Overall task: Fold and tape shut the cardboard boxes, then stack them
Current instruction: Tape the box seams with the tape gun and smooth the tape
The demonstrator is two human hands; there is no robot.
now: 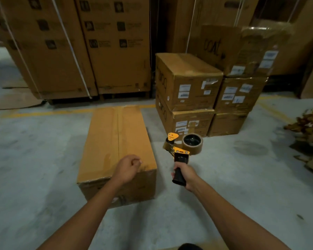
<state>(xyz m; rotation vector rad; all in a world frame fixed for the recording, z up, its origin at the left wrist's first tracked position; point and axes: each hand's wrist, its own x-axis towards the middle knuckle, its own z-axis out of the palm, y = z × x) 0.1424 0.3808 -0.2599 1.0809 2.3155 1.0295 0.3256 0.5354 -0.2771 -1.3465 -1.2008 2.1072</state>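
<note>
A long cardboard box (pixel 116 141) lies on the concrete floor in front of me, its top flaps closed along a centre seam that shows glossy tape. My left hand (pixel 128 168) hovers over the near right corner of the box top, fingers curled, holding nothing that I can see. My right hand (pixel 183 175) grips the black handle of a yellow and black tape dispenser (pixel 181 148) with a brown tape roll, held in the air to the right of the box.
A stack of taped, labelled boxes (pixel 188 82) stands at the back right, with more boxes (pixel 240 94) beside it. Tall strapped cartons (pixel 79 47) line the back. Crumpled brown scraps (pixel 307 123) lie at the right edge. A yellow line marks the floor.
</note>
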